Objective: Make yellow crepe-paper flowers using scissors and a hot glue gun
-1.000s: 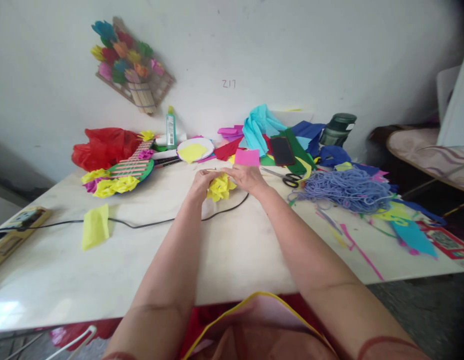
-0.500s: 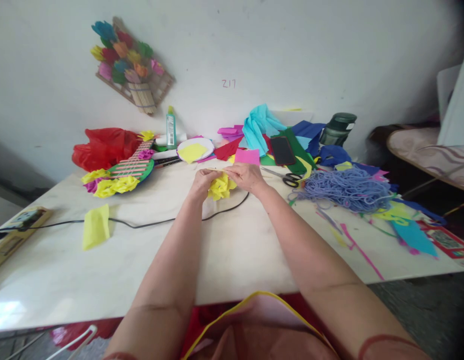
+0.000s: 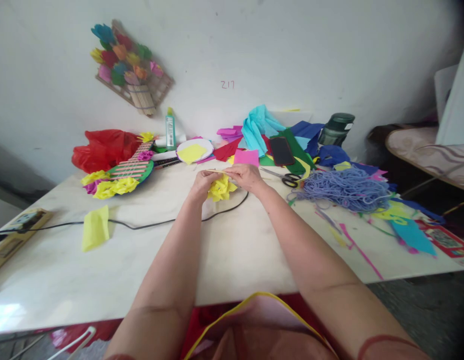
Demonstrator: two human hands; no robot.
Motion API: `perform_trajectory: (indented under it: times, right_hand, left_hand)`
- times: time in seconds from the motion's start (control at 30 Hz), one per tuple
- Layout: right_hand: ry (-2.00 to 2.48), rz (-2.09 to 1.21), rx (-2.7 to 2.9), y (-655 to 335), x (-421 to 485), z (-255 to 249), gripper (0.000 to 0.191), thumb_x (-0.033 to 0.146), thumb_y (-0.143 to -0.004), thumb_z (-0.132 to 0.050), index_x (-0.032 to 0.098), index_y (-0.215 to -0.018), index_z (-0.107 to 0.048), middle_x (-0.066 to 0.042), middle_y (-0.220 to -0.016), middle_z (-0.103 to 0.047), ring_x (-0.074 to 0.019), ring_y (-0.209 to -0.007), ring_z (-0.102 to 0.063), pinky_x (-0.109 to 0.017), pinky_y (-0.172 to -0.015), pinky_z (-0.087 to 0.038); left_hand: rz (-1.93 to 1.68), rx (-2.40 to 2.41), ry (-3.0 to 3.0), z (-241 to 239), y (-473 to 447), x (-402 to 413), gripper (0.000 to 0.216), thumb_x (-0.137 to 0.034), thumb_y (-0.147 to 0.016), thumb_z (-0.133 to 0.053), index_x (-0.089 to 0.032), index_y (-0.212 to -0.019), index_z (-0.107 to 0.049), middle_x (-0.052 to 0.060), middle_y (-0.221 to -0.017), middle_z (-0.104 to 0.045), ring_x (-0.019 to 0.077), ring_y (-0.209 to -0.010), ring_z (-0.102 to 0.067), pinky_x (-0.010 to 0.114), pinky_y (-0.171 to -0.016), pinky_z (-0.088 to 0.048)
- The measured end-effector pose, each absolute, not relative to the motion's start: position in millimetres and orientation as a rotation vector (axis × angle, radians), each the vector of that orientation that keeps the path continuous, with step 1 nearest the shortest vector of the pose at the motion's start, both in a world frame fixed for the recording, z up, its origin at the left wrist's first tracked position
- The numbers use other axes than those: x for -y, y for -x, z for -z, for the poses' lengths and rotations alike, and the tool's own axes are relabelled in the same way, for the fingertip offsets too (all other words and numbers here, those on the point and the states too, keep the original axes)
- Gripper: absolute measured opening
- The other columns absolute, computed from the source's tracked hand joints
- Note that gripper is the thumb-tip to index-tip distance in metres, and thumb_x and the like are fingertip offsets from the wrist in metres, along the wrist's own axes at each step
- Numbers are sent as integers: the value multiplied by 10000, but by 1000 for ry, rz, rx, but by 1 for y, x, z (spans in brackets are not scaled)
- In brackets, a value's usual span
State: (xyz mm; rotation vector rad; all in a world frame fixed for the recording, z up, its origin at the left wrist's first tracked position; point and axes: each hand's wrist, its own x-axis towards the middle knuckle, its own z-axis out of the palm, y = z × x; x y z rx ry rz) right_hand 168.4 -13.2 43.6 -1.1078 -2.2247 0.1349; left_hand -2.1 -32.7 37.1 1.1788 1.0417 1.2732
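Between my two hands, over the middle of the table, is a yellow crepe paper flower (image 3: 221,189) with ruffled petals facing down toward me. My left hand (image 3: 203,183) is closed on its left side, fingers pinched at the top edge. My right hand (image 3: 246,176) pinches the top edge from the right, where a thin pale strip shows between the fingertips. Part of the flower is hidden behind the fingers. Just beyond my right hand lies a pink paper square (image 3: 247,157). Black-handled scissors (image 3: 290,179) rest to the right of it.
A black cable (image 3: 141,227) crosses the table from a power strip (image 3: 19,235), passing under a yellow paper piece (image 3: 95,227). At left lies a craft guitar (image 3: 132,170) with paper flowers. Blue yarn (image 3: 346,190), a phone (image 3: 282,151) and a dark bottle (image 3: 337,129) are at right.
Both hands stay in almost the same place, still pinching the yellow flower. The flower's petals have shifted and turned slightly. Nothing else on the table has moved.
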Motion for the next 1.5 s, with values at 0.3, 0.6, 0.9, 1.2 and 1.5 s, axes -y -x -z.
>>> perform_trajectory:
  times: [0.3,0.6,0.9,1.2,1.5]
  right_hand:
    - [1104,-82,2342,-170,14,-46,353,236,-949,-503,297,-1237,-697,-49,-1075,-736,-173,-940,-658,-243,-756,-451]
    - [1104,23,2359,-169,11,-43,377,193,-936,-493,304,-1233,-697,-40,-1072,-720,-175,-921,-625,-236,-671,-401]
    - [1070,-98,2240,-167,11,-41,303,287,-942,-522,272,-1147,-744,-39,-1012,-726,-167,-871,-641,-254,-697,-433]
    - [1117,-64,2239,-167,9,-42,259,331,-938,-549,272,-1042,-778,-38,-943,-725,-171,-860,-643,-256,-658,-400]
    - [1081,85,2279,-164,15,-44,275,296,-951,-498,232,-981,-764,-49,-966,-732,-179,-851,-627,-271,-625,-343]
  left_hand:
    - [-1319,-985,-1114,-36,3,32,169,-291,-536,-697,-154,-565,-603,-5,-504,-560,126,-469,-509,257,-489,-399]
    - [-1321,-982,-1121,-35,2,31,203,-303,-527,-747,-146,-595,-638,-3,-532,-597,128,-480,-531,256,-500,-417]
    - [-1323,-991,-1127,-38,1,32,234,-299,-491,-762,-132,-633,-680,16,-561,-638,147,-507,-572,261,-513,-436]
    - [-1291,-1001,-1195,-38,1,33,227,-297,-505,-755,-131,-628,-662,4,-542,-613,129,-484,-546,247,-491,-402]
    - [-1288,-988,-1184,-39,1,34,214,-295,-510,-747,-138,-573,-614,2,-526,-589,127,-474,-536,253,-489,-399]
